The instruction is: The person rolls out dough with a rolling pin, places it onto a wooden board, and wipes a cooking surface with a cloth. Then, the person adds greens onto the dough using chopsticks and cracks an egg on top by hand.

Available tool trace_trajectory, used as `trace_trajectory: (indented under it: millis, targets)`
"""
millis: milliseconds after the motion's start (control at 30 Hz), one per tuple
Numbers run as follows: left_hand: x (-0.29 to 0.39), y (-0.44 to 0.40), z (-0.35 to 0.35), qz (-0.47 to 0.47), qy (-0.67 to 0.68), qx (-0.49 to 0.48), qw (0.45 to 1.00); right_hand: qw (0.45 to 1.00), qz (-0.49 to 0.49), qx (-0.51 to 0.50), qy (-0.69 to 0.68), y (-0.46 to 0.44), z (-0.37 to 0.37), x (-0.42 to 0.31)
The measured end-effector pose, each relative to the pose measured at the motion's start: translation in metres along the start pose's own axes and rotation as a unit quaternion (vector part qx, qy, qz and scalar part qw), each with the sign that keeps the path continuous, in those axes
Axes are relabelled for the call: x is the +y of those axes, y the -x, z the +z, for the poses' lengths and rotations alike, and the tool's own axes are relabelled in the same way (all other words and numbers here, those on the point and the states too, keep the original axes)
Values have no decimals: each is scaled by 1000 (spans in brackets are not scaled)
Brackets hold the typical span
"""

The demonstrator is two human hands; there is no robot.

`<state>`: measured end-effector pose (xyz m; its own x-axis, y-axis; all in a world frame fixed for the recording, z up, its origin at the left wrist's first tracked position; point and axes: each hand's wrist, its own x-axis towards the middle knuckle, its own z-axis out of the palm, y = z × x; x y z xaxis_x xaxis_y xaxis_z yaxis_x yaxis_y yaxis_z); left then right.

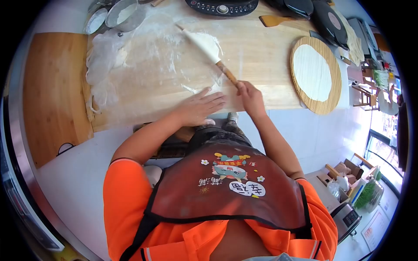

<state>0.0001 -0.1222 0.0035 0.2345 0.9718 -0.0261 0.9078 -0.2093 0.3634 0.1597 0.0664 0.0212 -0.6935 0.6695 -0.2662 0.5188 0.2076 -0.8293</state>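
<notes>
The left hand (202,105) is open, palm down, its fingers nearly straight and slightly parted, over the near edge of the pale, flour-dusted wooden work table (161,82); whether it presses on the wood or only hovers cannot be told. The right hand (251,100), apart from it, is closed around the near end of the brown wooden rolling pin (227,74), which slants away to the left across the middle of the table. White dough (202,45) covers the pin's farther part, all but its far tip, and a pale patch lies just beside it, too washed out to tell dough from flour. At the far left, a round grey metal bowl (126,15) holds white powder, and a smaller round bowl (96,21) next to it also holds something white. Nearer on that side lies a crumpled clear plastic bag (102,61), its contents unclear. On the right, a round woven tan board (336,87) carries a flat white dough sheet (311,71). Beyond it stands an open round black pan (329,24), and a light-brown wooden spatula (273,20) lies to its left. The black appliance with a dial (223,8) is cut off by the top edge, and the right hand hides the pin's near tip.
</notes>
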Motion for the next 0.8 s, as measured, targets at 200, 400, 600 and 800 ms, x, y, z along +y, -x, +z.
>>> trace_trajectory:
  millis: [200,400,600,800]
  targets:
    - [-91,-62,-3,-181,-90,68,977,991,-10,134,-19,25,-61,22]
    - [-198,-97,-11,-328,-85,191,921,971,49,221,77,62,-107,52]
    - [-86,-97,-7,-110,-93,84,986,958,-51,238,149,62,-59,54]
    - [-93,-6,-4,-358,-151,102,916,962,-141,134,192,64,-3,29]
